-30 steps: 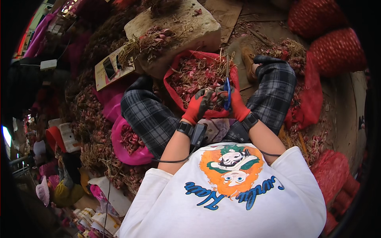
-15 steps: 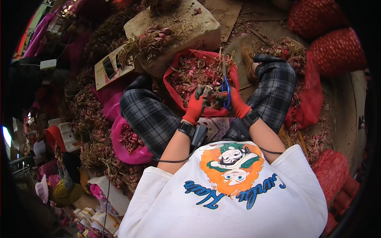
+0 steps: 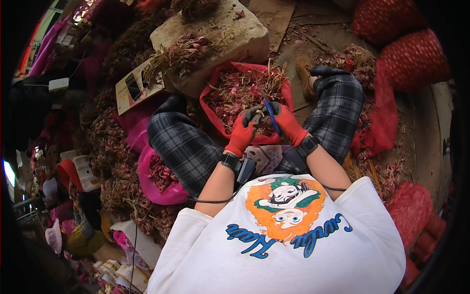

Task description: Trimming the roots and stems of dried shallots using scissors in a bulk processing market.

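My right hand (image 3: 288,123), in a red glove with dark fingers, is closed on blue-handled scissors (image 3: 270,113). The scissors' blades point away over the open red mesh bag (image 3: 205,98), blurred against what lies inside. My left hand (image 3: 243,131), gloved the same way, pinches a small shallot (image 3: 260,113), mostly covered by the fingers, close beside the scissors. Both hands are over the near part of the bag, between my knees. Dry stalks and pinkish-red skins (image 3: 240,90) fill the bag.
A stone block (image 3: 240,34) bearing a bunch of shallots (image 3: 188,49) stands beyond the bag. Left lie a phone (image 3: 132,85) on a board, a pink bag (image 3: 147,183) of shallots and a shallot heap (image 3: 115,166). Full red mesh sacks (image 3: 416,59) stand far right.
The scissors have tilted in my right hand, their tips swinging left and their handles now edge-on. My hands have come slightly closer together over the bag.
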Motion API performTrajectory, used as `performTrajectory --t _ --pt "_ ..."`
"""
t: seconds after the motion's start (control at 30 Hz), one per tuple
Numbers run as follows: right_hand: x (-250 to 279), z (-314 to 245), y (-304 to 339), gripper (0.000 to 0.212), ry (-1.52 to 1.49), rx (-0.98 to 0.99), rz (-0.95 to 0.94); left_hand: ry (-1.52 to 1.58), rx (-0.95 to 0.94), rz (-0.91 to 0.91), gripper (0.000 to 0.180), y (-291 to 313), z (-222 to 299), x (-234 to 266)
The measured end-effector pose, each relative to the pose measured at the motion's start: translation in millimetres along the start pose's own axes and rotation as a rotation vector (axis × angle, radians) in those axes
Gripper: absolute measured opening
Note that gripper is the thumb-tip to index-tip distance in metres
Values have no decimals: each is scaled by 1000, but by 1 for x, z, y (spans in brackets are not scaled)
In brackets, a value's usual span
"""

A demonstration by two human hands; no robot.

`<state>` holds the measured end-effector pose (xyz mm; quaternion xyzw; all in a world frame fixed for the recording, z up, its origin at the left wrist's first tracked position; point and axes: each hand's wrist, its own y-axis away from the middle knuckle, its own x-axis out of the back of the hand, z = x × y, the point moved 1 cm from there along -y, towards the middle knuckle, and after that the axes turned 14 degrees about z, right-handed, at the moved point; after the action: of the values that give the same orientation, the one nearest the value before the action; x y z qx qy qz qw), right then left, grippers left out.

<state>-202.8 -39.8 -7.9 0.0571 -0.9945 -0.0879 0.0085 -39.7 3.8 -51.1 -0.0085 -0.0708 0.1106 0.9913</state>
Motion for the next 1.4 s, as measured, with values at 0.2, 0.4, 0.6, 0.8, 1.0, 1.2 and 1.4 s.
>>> performTrajectory --t 0.2,0.4,0.6,0.8,1.0,1.2,1.4 --pt "20 30 0 20 -403 -650 -79 77 -120 -143 33 -2 29 -1" --pt "14 38 -4 12 -614 -549 3 427 301 -19 31 -10 47 3" --pt "6 4 -4 28 -331 -211 -62 415 328 -87 37 -7 34 0" --pt "12 0 -1 28 -281 -444 -101 347 379 -155 36 -5 37 3" --pt "13 -22 4 27 -510 -428 -86 527 151 -151 40 -8 42 4" --pt "8 -23 3 30 -176 -10 7 1189 579 -184 42 -9 31 3" --pt "0 -16 0 38 -140 176 -150 1154 892 -185 28 -8 22 3"
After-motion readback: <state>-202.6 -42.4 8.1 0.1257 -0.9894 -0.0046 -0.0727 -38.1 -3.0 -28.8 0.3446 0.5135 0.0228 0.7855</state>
